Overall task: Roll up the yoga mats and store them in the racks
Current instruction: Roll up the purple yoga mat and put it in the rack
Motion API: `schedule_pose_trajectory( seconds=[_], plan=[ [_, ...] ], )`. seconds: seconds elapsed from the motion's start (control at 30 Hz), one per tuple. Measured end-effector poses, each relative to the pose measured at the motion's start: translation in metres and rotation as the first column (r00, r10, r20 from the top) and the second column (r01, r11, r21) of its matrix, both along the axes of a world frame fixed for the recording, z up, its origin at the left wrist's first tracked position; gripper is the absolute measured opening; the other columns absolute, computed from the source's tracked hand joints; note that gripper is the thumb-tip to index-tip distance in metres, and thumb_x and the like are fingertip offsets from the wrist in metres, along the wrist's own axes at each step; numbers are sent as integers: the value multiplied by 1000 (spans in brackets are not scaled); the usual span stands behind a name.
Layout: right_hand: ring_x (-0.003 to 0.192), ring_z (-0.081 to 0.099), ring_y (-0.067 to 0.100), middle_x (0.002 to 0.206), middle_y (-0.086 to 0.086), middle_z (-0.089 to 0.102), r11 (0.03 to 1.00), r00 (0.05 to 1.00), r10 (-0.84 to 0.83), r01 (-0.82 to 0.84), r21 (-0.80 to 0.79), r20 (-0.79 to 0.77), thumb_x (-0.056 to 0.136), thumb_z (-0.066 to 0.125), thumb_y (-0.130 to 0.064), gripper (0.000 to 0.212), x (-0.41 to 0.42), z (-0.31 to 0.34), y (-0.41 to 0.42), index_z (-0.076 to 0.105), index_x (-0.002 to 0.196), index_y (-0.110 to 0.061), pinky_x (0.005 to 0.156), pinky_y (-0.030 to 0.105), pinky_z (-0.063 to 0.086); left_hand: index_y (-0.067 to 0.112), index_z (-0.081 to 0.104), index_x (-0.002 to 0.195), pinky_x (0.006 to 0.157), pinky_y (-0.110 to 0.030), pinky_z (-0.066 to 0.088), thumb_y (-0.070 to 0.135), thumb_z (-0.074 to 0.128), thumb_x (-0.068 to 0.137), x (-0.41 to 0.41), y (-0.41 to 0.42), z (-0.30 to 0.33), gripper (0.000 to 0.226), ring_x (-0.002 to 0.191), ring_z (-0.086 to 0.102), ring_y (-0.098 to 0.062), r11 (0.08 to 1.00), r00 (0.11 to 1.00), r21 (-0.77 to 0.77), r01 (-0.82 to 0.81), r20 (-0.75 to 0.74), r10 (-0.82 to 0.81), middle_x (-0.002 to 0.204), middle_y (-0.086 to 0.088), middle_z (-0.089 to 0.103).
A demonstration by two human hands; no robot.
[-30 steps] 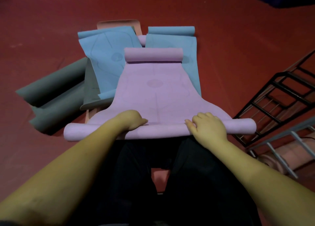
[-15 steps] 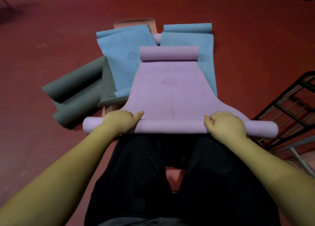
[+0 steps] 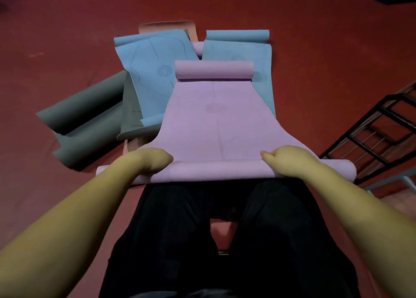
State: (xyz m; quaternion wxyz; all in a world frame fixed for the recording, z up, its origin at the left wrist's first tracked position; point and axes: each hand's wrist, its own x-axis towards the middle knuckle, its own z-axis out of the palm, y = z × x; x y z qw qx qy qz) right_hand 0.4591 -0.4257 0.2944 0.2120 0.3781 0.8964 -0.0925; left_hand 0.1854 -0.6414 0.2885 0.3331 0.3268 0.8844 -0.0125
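Observation:
A purple yoga mat (image 3: 216,122) lies unrolled in front of me on the red floor, with a curled end at its far side and a rolled part (image 3: 213,170) at its near side by my knees. My left hand (image 3: 155,161) grips the near roll left of centre, fingers curled over it. My right hand (image 3: 286,160) grips the same roll right of centre. Two blue mats (image 3: 153,72) and a pink one lie under the purple mat. A black metal rack (image 3: 369,138) stands at the right.
Two grey mats (image 3: 85,122), partly rolled, lie on the floor at the left, beside the stack. My black-trousered legs (image 3: 225,241) fill the lower middle. A second, pale rack frame (image 3: 405,180) shows at the right edge. Open red floor surrounds the mats.
Both hands have curled further over the near roll and turned it forward, so the roll is slightly thicker. The view has shifted a little.

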Motion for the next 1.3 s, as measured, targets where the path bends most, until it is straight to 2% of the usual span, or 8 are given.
schedule_pose_trajectory(
  seconds=[0.2, 0.3, 0.5, 0.73, 0.87, 1.0, 1.1, 1.3],
  plan=[
    [138, 40, 25, 152, 6, 43, 977, 999, -36, 37, -208, 8, 104, 28, -50, 55, -14, 6, 15, 51, 142, -19, 110, 33, 29, 16, 57, 130, 104, -36, 35, 39, 34, 103, -10, 6, -16, 42, 129, 46, -28, 987, 989, -99, 125, -66, -132, 144, -9, 51],
    [141, 37, 24, 154, 5, 40, 971, 999, -29, 31, -237, 15, 104, 29, -48, 53, -16, 5, 18, 50, 143, -18, 111, 32, 27, 17, 70, 107, 89, -35, 43, 41, 37, 103, -5, 4, -17, 41, 111, 55, -28, 987, 959, 8, 160, -238, -153, 122, -8, 64],
    [140, 38, 25, 154, 5, 42, 971, 997, -82, 82, -226, 11, 100, 36, -53, 55, -13, -2, 27, 54, 141, -20, 113, 34, 28, 7, 75, 76, 69, -37, 39, 66, 10, 88, 37, -21, -14, 89, 83, 60, -37, 917, 800, 264, 300, -593, -91, 81, -17, 65],
    [124, 53, 28, 136, 9, 59, 984, 990, -113, 98, -151, -90, 98, 40, -56, 52, -15, -10, 27, 69, 118, -17, 102, 35, 41, 10, 67, 77, 74, -42, 43, 62, 9, 89, 51, -24, -28, 79, 82, 59, -36, 938, 829, 206, 277, -545, -125, 78, -14, 67],
    [97, 60, 33, 103, 11, 67, 985, 944, -50, 101, 140, -325, 100, 37, -48, 50, -4, -15, 11, 71, 88, -14, 72, 36, 42, 12, 72, 81, 78, -39, 45, 57, 14, 97, 42, -12, -26, 76, 97, 55, -32, 933, 838, 261, 250, -541, -73, 91, -7, 65],
    [81, 60, 33, 82, 8, 66, 931, 871, 197, -21, 366, -451, 89, 32, -57, 55, 27, -29, -10, 67, 83, -14, 68, 39, 46, 15, 70, 85, 77, -35, 40, 54, 22, 103, 30, 0, -23, 65, 101, 58, -31, 944, 869, 215, 251, -479, -123, 104, -9, 67],
    [80, 60, 34, 80, 8, 64, 936, 913, 184, -48, 350, -365, 90, 28, -58, 59, 33, -33, -13, 66, 85, -13, 68, 41, 47, 17, 66, 79, 78, -36, 40, 59, 18, 101, 22, 7, -16, 68, 98, 61, -33, 955, 900, 169, 243, -406, -157, 102, -11, 69],
    [100, 62, 35, 108, 12, 69, 945, 952, 74, 28, 326, -297, 104, 28, -46, 51, 9, 1, -2, 69, 99, -16, 77, 37, 43, 6, 67, 110, 94, -39, 42, 57, 19, 101, 13, 18, 15, 70, 112, 56, -35, 967, 925, 86, 242, -320, -203, 124, -20, 62]
  ],
)
